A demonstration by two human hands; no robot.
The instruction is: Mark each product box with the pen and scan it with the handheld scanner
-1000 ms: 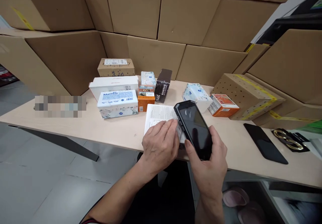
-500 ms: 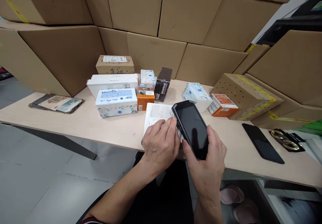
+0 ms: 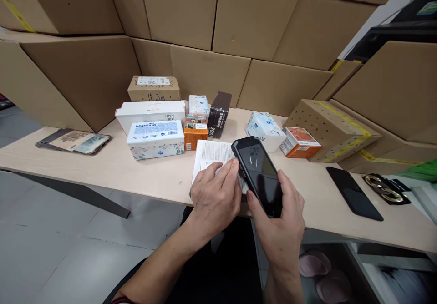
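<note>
A black smartphone [image 3: 261, 172] with thick bevelled corners lies tilted in my right hand [image 3: 282, 222]. The thumb presses its left edge and the fingers wrap its right edge. My left hand [image 3: 218, 192] is bent over a white printed booklet or flat box [image 3: 208, 151], fingers pressed together. Its fingertips rest against the phone's left side, and the thumb is partly hidden underneath. Faint pale marks show on the phone's dark screen; I cannot tell whether they are a display or a reflection.
On the table [image 3: 164, 176] stand a Manhua tissue pack [image 3: 157, 140], orange boxes [image 3: 195, 133], a dark brown box [image 3: 219, 115] and another tissue pack [image 3: 264, 131]. Banknotes [image 3: 77, 141] lie left; a black phone [image 3: 355, 194] and gold-coloured rings [image 3: 385, 188] lie right. Cardboard [image 3: 208, 74] walls the back.
Pale marks have appeared on the upper part of the held phone's screen. Both hands stay almost in place; the whole view has shifted slightly left.
</note>
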